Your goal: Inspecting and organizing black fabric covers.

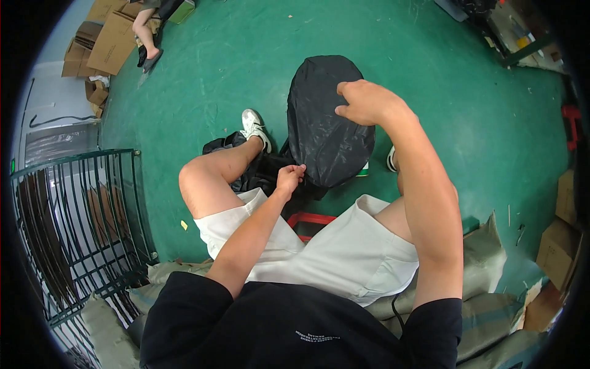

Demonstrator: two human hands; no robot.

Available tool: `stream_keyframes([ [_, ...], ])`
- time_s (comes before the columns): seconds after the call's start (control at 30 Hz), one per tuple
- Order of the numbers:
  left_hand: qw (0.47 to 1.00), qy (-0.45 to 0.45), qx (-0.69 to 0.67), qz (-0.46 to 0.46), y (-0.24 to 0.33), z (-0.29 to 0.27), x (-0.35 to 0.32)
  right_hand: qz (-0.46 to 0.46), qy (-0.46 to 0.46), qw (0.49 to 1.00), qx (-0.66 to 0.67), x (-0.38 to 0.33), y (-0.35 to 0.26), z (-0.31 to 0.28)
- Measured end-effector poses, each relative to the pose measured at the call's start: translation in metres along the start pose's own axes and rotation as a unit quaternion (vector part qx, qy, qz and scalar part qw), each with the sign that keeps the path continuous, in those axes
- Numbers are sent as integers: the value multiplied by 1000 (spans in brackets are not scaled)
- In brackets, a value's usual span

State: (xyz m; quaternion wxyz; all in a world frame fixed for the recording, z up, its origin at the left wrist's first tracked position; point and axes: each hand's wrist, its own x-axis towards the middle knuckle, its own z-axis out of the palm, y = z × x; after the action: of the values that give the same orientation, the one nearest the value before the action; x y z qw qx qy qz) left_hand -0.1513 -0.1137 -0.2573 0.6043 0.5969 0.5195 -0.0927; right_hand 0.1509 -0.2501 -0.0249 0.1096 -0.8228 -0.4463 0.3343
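Note:
I sit with knees apart over a green floor [221, 80]. A black rounded fabric cover [319, 123], shaped like a padded cap or bag, hangs between my legs. My right hand [362, 101] grips its upper right edge with closed fingers. My left hand [289, 178] pinches its lower left edge, close to my left knee. More black fabric [246, 166] lies bunched on the floor under the cover, beside my left shoe [253, 126]. Part of a red frame [310, 219] shows between my thighs.
A dark green wire rack [92, 215] stands at my left. Flattened cardboard boxes [110, 40] lie at the far left, where another person's leg and sandal [146, 46] show. More cartons [559, 246] sit at the right. Grey-green cushions [485, 258] lie under me.

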Motion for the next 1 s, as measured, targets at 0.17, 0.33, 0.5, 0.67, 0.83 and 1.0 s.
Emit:
stream_keyframes([
  [0.17, 999, 28, 19, 29, 2, 7, 2, -2, -7, 1000, -2, 1, 0, -3],
  [0.33, 998, 35, 45, 22, 2, 0, 5, 6, 9, 1000, 8, 0, 4, -8],
  [0.5, 931, 285, 223, 46, 32, 27, -3, 23, 27, 999, 12, 0, 13, -5],
  [0.67, 824, 265, 306, 397, 88, 59, -20, 16, 32, 999, 16, 1, 7, -5],
  [0.83, 792, 153, 454, 379, 65, 63, -4, 2, 25, 1000, 6, 5, 7, 0],
  [1.0, 880, 143, 348, 291, 6, 23, -1, 3, 40, 999, 28, -1, 12, -4],
])
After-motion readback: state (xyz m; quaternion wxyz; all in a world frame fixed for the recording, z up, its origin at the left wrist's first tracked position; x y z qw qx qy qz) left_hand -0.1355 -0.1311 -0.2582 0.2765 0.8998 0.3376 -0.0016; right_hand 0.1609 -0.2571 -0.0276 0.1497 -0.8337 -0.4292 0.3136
